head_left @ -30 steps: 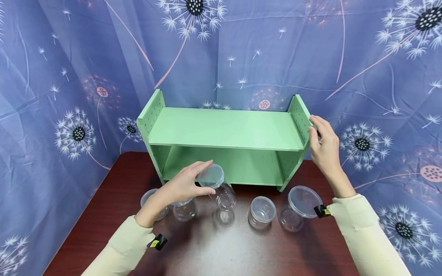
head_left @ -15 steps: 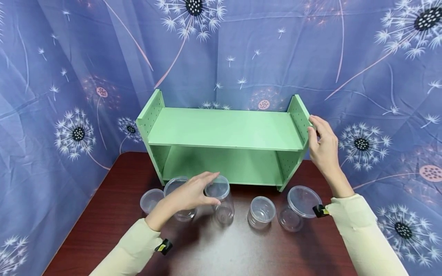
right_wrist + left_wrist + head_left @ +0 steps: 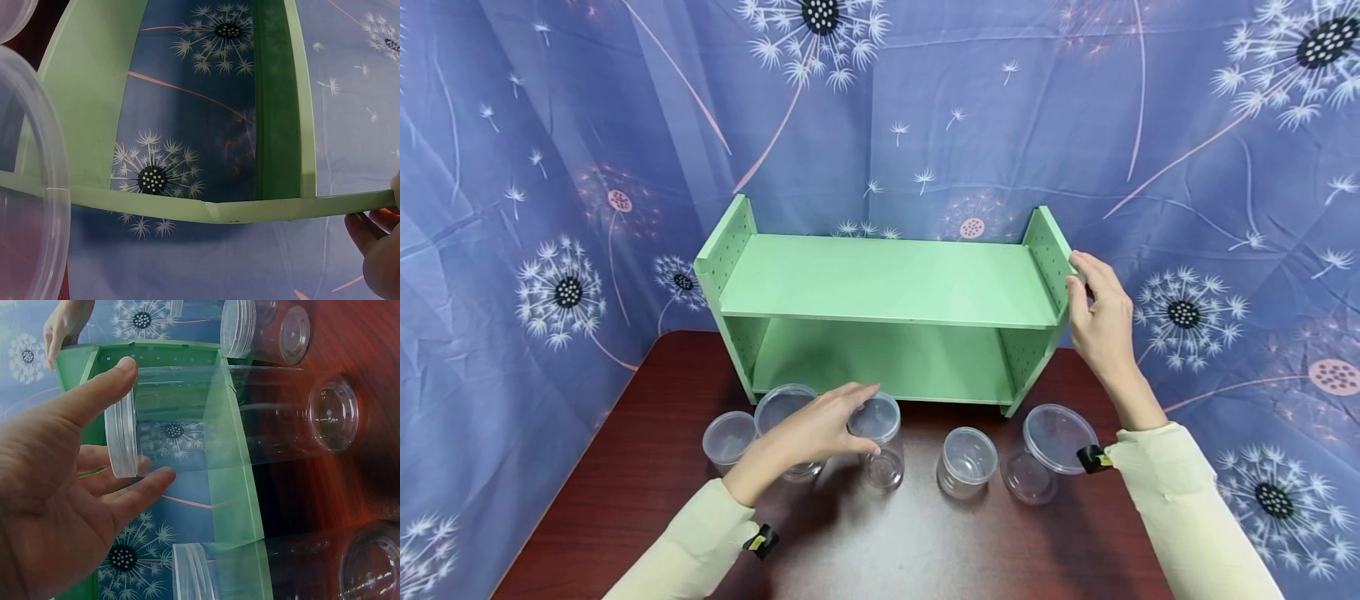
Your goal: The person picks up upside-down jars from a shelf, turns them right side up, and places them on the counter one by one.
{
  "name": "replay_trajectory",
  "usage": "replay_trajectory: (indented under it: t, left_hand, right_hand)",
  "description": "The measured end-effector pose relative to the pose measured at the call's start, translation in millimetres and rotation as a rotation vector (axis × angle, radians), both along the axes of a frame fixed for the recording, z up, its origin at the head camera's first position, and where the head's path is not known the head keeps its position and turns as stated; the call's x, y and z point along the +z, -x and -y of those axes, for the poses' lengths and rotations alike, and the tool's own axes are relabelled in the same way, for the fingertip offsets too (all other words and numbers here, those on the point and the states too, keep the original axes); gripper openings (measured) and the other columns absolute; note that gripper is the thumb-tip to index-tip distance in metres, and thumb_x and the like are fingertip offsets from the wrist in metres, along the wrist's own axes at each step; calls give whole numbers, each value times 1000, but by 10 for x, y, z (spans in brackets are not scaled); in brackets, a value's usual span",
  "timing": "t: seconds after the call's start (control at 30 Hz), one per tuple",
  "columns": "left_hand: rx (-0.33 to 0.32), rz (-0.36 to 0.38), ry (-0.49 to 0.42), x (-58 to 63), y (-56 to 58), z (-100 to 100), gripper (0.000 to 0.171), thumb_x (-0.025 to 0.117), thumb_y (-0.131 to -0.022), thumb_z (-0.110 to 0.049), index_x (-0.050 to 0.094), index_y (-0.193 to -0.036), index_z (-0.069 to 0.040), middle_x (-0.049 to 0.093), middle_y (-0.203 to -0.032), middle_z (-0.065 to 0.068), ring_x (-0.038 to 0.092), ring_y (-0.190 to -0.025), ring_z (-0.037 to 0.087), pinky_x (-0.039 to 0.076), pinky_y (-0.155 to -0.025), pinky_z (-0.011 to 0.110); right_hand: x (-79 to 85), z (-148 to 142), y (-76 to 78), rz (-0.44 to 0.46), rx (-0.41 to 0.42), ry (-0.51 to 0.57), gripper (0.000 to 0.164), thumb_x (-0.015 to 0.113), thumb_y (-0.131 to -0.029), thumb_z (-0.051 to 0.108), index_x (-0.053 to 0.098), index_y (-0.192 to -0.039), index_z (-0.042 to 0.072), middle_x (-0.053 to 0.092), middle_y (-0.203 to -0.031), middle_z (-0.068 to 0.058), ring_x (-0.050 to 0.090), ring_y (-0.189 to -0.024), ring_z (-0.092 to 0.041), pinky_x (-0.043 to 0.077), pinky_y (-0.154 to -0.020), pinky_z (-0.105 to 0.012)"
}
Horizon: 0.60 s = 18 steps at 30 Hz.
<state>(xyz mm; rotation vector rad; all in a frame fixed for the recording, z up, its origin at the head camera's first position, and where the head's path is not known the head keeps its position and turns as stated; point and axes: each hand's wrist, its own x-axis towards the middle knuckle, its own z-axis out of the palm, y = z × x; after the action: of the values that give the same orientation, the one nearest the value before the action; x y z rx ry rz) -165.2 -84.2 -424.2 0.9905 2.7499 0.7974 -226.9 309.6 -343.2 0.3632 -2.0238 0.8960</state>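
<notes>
My left hand holds a tall clear plastic jar by its lid, thumb on one side and fingers on the other. The jar stands upright on the dark red table, in front of the green two-tier shelf. My right hand grips the upper edge of the shelf's right side panel; in the right wrist view only its fingers show, against that panel's edge.
Left of the held jar stand a wide lidded jar and a small lidded jar, partly behind my left arm. To the right are a short jar and a wide-lidded jar. A blue dandelion-print cloth hangs behind.
The held jar has come down from a tilted position near the lower shelf to upright on the table. My left hand has lowered with it. The right hand stays on the shelf.
</notes>
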Motion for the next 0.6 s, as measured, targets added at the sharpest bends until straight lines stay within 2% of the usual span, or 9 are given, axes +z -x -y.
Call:
replay_trajectory:
  t: [0.4,0.6]
  left_hand:
    - [-2,10,28,-24,14,-21,92,85,-85,-44,44,-156,-3,49,-153,17,50,-138,34,42,-114,50]
    - [0,25,31,-42,32,-36,92,84,-85,-45,42,-157,-4,48,-154,16,51,-137,34,43,-113,50]
  right_hand:
    - [1,-2,-10,-12,7,7,32,60,-100,-4,66,-131,-9,63,-135,-24,62,-119,-41,42,-95,-7]
    - [4,6,-5,-14,6,6,32,60,-100,-3,66,-131,-9,64,-135,-24,62,-119,-41,43,-96,-7]
